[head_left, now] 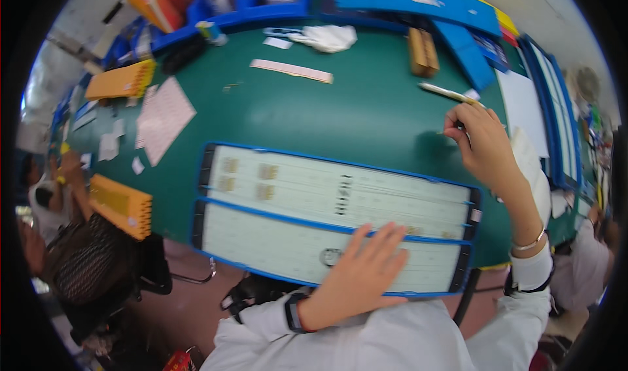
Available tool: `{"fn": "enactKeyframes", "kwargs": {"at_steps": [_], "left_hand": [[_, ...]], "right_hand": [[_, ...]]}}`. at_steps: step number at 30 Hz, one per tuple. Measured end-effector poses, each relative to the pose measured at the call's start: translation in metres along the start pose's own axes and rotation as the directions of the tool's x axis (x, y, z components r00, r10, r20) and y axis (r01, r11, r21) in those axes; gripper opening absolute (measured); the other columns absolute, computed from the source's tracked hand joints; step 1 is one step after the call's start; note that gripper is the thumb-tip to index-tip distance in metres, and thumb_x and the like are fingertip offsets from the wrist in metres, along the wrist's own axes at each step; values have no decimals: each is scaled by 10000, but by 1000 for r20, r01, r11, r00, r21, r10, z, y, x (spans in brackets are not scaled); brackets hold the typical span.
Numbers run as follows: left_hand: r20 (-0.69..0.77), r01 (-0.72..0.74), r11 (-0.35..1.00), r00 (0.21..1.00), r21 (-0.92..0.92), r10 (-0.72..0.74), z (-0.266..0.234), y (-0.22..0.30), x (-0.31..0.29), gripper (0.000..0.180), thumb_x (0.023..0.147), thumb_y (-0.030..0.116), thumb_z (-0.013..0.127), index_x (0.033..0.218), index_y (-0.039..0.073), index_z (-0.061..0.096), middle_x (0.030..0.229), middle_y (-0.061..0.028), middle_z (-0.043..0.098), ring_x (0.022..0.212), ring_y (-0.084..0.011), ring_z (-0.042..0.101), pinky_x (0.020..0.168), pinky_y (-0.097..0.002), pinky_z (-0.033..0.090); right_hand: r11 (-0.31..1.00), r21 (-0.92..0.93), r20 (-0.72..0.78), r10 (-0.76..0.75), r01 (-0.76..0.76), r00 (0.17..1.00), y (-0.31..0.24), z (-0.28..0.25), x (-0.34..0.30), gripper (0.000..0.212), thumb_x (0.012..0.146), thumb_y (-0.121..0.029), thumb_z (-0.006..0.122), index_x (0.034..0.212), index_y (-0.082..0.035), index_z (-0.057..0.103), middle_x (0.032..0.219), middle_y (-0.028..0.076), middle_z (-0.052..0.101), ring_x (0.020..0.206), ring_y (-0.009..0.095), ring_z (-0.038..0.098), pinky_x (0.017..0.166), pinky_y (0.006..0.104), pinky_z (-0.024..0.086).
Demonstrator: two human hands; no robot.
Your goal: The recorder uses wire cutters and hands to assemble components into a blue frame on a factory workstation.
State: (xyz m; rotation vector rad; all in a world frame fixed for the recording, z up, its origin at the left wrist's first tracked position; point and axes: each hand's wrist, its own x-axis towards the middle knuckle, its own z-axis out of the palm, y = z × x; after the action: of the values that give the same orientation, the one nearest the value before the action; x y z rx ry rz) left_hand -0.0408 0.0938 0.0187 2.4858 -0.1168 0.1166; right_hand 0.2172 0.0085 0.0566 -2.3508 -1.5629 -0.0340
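A long blue-framed board (281,217) with two pale panels and black ends lies slightly tilted across the near edge of the green table. My left hand (366,273) rests flat on its lower panel, fingers stretched out and reaching over the blue middle bar. Small gold-coloured pieces (266,182) sit in groups on the upper panel, left of a row of black marks. Above the board's right end, my right hand (481,139) is raised with thumb and fingers pinched together. Whatever is in the pinch is too small to make out. A pen-like tool (448,93) lies just beyond it.
Blue bins (252,8) line the back. Blue boards (418,8) are stacked at back right, near a brown block (423,52). Pink paper (167,119) and orange holders (121,204) lie left. White cloth (330,38) is at the back. Other people sit at both sides.
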Motion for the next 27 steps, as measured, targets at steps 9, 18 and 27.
{"fn": "enactKeyframes", "kwargs": {"at_steps": [9,18,27], "left_hand": [[-62,118,992,992,55,-114,-4,14,-6,726,671,676,633,1001,35,548,1343,-188,461,1261,-338,411,1060,-600,195],[-51,67,997,996,-23,-68,32,41,32,687,729,636,601,1012,12,553,1358,-208,446,1280,-337,397,1070,-554,226],[-15,81,995,996,-65,-83,36,37,32,700,659,596,709,1022,24,534,1351,-190,453,1249,-362,416,1060,-603,178]], "right_hand": [[965,151,42,209,-213,977,-63,-28,-94,168,701,23,624,802,-73,530,742,49,510,721,244,481,659,344,336],[987,-45,239,162,-156,957,-54,-5,-105,251,593,-42,683,789,-77,530,772,43,525,799,213,476,680,313,349],[585,801,-230,495,-125,838,-45,-28,-120,207,890,-144,609,970,-3,480,981,161,607,917,241,606,851,358,473]]}}
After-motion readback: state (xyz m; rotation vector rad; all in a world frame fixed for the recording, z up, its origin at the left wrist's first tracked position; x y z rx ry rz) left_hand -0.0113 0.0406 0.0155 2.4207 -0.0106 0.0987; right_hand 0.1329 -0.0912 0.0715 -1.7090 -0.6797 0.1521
